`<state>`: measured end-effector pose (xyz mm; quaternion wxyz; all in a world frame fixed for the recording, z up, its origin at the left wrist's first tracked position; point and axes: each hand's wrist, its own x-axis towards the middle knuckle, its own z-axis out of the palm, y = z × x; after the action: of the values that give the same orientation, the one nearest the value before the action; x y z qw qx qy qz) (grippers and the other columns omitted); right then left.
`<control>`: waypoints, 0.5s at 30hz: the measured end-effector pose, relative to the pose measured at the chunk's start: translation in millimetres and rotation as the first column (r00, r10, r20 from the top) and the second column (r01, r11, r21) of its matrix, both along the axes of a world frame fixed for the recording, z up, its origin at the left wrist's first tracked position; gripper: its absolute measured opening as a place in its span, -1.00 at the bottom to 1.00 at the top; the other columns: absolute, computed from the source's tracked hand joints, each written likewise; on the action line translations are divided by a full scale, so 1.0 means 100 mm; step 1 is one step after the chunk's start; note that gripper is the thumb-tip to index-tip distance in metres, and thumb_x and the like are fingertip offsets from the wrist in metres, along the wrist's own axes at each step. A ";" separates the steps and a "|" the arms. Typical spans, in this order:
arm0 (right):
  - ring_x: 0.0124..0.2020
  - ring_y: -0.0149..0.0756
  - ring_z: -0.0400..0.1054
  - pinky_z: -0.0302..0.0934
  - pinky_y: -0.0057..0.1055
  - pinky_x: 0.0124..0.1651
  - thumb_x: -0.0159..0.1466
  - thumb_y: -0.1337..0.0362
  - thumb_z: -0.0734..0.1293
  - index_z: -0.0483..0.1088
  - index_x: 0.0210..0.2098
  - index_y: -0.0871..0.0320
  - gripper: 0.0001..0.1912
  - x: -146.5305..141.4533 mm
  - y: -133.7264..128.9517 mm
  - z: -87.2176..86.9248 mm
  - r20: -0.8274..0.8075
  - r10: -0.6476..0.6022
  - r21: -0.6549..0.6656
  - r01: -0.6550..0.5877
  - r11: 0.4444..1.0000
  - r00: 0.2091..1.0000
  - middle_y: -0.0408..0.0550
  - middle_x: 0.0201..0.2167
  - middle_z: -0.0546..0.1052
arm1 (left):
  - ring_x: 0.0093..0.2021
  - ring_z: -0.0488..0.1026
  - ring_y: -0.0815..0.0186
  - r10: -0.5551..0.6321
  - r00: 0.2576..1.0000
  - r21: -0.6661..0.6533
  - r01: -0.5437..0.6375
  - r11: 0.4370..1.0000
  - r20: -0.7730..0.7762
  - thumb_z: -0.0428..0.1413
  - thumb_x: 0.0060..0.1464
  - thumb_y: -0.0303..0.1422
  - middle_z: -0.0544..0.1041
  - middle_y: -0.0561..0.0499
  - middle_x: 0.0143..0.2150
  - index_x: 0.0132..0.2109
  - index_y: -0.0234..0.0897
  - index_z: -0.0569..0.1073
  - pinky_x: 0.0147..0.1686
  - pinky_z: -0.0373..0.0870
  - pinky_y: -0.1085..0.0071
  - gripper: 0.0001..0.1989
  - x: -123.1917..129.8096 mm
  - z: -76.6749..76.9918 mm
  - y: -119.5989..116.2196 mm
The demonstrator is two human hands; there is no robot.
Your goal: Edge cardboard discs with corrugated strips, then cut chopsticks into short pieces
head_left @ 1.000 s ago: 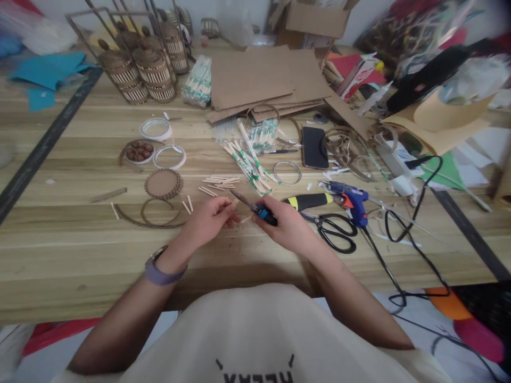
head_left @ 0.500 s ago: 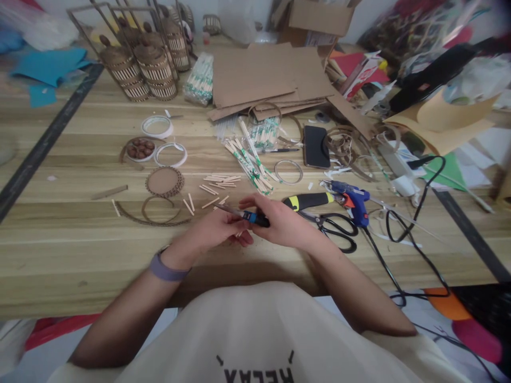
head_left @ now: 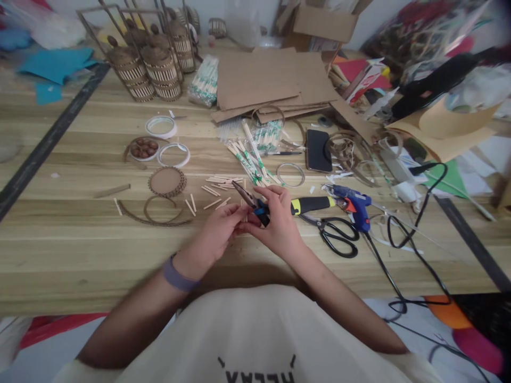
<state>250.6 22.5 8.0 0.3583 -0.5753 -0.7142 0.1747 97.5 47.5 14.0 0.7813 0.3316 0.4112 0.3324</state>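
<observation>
The wooden table [head_left: 99, 276] is carrying brown cardboard sheets [head_left: 259, 77] at its far side, while a blue glue gun [head_left: 357, 206] and black-handled scissors [head_left: 320, 224] are lying right of the hands. The person's right hand [head_left: 283, 223] is curling its fingers; the left hand [head_left: 215, 231] is pressing thumb and fingertips together. Long-nose pliers [head_left: 252, 201] are sitting in the right hand's grip. A thin wooden stick [head_left: 241, 202], mostly hidden, is showing in the left hand's pinch, just beside the pliers.

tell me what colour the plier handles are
The plier handles are black and blue, partly covered by the right hand; seen in the head view.
</observation>
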 end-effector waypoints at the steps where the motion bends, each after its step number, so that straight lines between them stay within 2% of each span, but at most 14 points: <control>1: 0.20 0.05 0.18 0.23 0.04 0.20 0.04 0.20 0.55 0.21 0.18 0.03 -0.23 0.00 0.00 0.00 0.000 -0.005 0.013 0.005 1.000 1.000 0.11 0.06 0.21 | -0.39 0.49 0.34 0.004 1.000 0.010 -0.004 1.000 0.001 0.29 0.00 -0.15 0.55 0.06 -0.42 -0.33 -0.27 0.49 -0.33 0.37 0.45 -0.72 0.01 0.01 -0.02; 4: 0.17 0.03 0.21 0.28 -0.01 0.15 0.06 0.20 0.54 0.21 0.18 0.02 -0.25 0.00 0.00 -0.01 -0.011 -0.007 0.009 0.008 1.000 1.000 0.10 0.05 0.23 | -0.34 0.52 0.29 0.021 1.000 0.045 -0.021 0.999 -0.013 0.27 0.02 -0.14 0.56 0.04 -0.42 -0.32 -0.29 0.50 -0.25 0.40 0.39 -0.71 0.03 0.02 -0.05; 7: 0.17 0.02 0.21 0.28 -0.04 0.12 0.05 0.16 0.55 0.22 0.17 0.03 -0.24 0.00 -0.01 0.02 -0.045 -0.005 -0.041 0.003 0.999 0.999 0.10 0.04 0.26 | -0.32 0.53 0.27 0.033 0.998 0.088 -0.029 0.996 -0.045 0.27 0.01 -0.14 0.57 0.03 -0.41 -0.34 -0.29 0.48 -0.26 0.42 0.37 -0.71 0.02 0.04 -0.07; 10: 0.05 -0.03 0.28 0.30 -0.11 0.04 0.04 0.08 0.54 0.28 0.07 0.07 -0.33 0.07 -0.07 0.11 -0.108 0.002 -0.188 -0.022 0.982 0.994 0.07 -0.04 0.34 | -0.31 0.54 0.27 0.016 0.996 0.107 -0.007 0.994 -0.089 0.26 0.02 -0.12 0.58 0.03 -0.39 -0.34 -0.29 0.48 -0.22 0.44 0.35 -0.70 -0.03 0.08 -0.08; 12: -0.13 -0.14 0.34 0.31 -0.22 -0.09 0.13 0.04 0.46 0.33 -0.04 0.09 -0.52 0.18 -0.13 0.22 -0.162 -0.001 -0.368 -0.059 0.928 0.987 -0.02 -0.18 0.40 | -0.29 0.55 0.26 0.010 0.990 0.112 0.005 0.994 -0.139 0.25 0.03 -0.10 0.59 0.03 -0.38 -0.31 -0.29 0.48 -0.18 0.45 0.33 -0.69 -0.08 0.11 -0.08; 14: -0.28 -0.25 0.33 0.26 -0.31 -0.19 0.21 0.02 0.37 0.37 -0.14 0.11 -0.65 0.33 -0.18 0.33 -0.218 0.014 -0.568 -0.139 0.811 0.976 -0.11 -0.33 0.41 | -0.28 0.56 0.25 -0.005 0.978 0.123 0.032 0.992 -0.210 0.22 0.06 -0.11 0.60 0.03 -0.40 -0.27 -0.29 0.48 -0.16 0.45 0.31 -0.69 -0.12 0.15 -0.08; 15: -0.30 -0.28 0.32 0.24 -0.34 -0.20 0.22 0.02 0.35 0.39 -0.18 0.12 -0.68 0.40 -0.21 0.38 -0.258 0.026 -0.637 -0.190 0.748 0.966 -0.12 -0.35 0.42 | -0.29 0.56 0.24 -0.021 0.968 0.133 0.056 0.990 -0.250 0.20 0.08 -0.11 0.61 0.02 -0.41 -0.25 -0.29 0.48 -0.16 0.45 0.30 -0.70 -0.14 0.17 -0.08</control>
<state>291.1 1.4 46.3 0.2040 -0.5972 -0.5927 0.5005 83.2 39.6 30.7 0.7053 0.4319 0.4749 0.3009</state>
